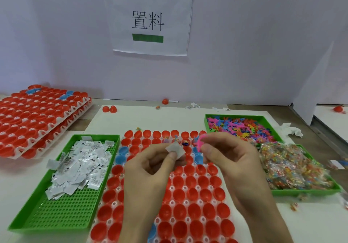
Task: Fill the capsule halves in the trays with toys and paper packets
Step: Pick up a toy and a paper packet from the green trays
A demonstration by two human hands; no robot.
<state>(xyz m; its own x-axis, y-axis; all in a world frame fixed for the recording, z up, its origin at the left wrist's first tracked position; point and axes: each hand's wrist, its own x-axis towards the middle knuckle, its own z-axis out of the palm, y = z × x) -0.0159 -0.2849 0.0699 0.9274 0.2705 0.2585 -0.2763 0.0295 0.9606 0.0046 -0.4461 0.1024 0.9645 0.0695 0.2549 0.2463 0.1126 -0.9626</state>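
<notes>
Pink toy (200, 142) in my right hand (231, 160), paper packet (175, 149) in my left hand (150, 167), I am pinching both above the tray's (114, 204) far rows, empty red halves (178, 169) lying directly beneath.

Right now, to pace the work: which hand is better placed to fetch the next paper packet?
Probably left. The left hand, pinching a packet, is beside the packet tray; the right hand, pinching a pink toy, is nearer the toy trays.
</notes>
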